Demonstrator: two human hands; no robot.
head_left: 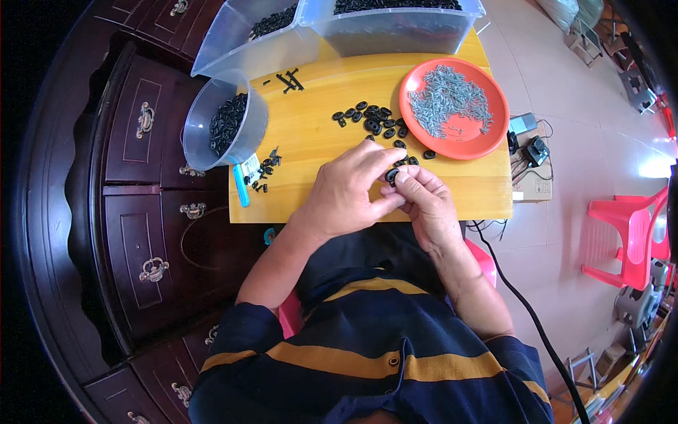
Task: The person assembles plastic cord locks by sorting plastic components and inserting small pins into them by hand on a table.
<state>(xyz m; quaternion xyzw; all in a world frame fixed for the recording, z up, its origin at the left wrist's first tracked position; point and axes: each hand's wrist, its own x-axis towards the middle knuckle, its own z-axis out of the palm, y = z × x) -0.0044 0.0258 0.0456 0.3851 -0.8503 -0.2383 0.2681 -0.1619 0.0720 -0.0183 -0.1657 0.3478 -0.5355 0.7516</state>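
Observation:
My left hand (347,189) and my right hand (426,201) meet over the near edge of a small yellow wooden table (318,141). Together their fingertips pinch a small black ring-shaped part (392,174). Just beyond the hands lies a loose scatter of the same black rings (374,120). An orange round plate (470,138) at the table's right holds a heap of small silver screws (448,99).
A clear round tub (205,141) with black rings stands at the table's left edge, with a blue pen-like tool (241,185) beside it. Two clear bins (395,28) of black parts stand at the back. Dark wooden drawers (141,212) lie left, a pink plastic chair (632,233) right.

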